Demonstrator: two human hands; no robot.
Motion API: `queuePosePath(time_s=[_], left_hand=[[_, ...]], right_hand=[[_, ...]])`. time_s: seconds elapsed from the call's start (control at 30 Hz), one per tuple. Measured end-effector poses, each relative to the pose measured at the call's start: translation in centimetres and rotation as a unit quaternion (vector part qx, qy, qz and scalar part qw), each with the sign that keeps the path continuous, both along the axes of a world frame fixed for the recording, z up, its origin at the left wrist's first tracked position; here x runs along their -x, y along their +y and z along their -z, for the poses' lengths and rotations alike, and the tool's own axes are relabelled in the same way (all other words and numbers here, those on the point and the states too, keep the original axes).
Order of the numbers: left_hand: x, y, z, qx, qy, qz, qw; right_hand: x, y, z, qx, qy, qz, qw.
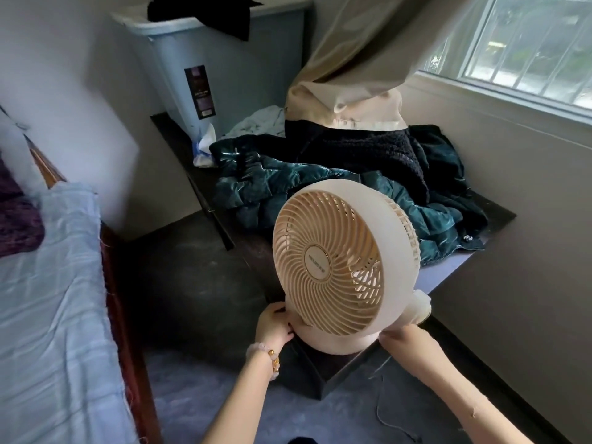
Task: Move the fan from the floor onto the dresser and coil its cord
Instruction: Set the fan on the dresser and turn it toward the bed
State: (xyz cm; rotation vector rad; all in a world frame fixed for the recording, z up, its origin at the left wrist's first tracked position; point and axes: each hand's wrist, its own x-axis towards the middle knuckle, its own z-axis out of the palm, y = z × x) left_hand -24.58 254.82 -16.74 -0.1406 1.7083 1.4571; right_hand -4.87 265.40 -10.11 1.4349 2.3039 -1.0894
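Observation:
A cream round fan (346, 261) stands upright on the near corner of the dark dresser (323, 370), its grille facing left. My left hand (275, 325) grips the left side of the fan's base, fingers against the housing. My right hand (400, 336) holds the base from the right, its fingers mostly hidden behind the fan. A thin cord (381, 408) hangs down from the dresser's near edge toward the floor and trails off to the right.
A teal quilted jacket (288, 187) and a black fleece (362, 152) fill the dresser behind the fan. A blue-grey bin (217, 68) stands at the far end, a curtain (352, 75) hangs above, and a bed (48, 299) lies to the left.

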Motion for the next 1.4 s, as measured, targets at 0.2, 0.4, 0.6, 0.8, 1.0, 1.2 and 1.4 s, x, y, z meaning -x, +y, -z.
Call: queuePosePath(time_s=[0.2, 0.4, 0.6, 0.8, 1.0, 1.2, 1.4], left_hand=[[-0.9, -0.8, -4.6, -0.091, 0.114, -0.026, 0.989], [-4.2, -0.2, -6.3, -0.13, 0.12, -0.127, 0.976], [-10.2, 0.8, -6.4, -0.129, 0.111, -0.241, 0.956], [-13.1, 1.6, -7.0, -0.118, 0.105, -0.274, 0.949], [-13.4, 1.5, -7.3, -0.084, 0.112, -0.243, 0.96], [-12.8, 1.4, -7.0, -0.07, 0.101, -0.235, 0.964], [-12.2, 1.2, -6.2, -0.158, 0.047, -0.303, 0.939]], right_hand=[[-0.4, -3.6, -7.3, -0.04, 0.094, -0.292, 0.951], [0.1, 2.0, -14.2, -0.189, 0.474, -0.263, 0.819], [4.6, 9.8, -13.8, -0.24, 0.406, -0.352, 0.809], [6.2, 11.2, -11.9, -0.162, 0.368, -0.422, 0.813], [6.5, 10.9, -11.1, -0.203, 0.397, -0.409, 0.796], [6.8, 11.1, -10.9, -0.208, 0.39, -0.398, 0.804], [6.7, 11.2, -10.8, -0.199, 0.399, -0.392, 0.805]])
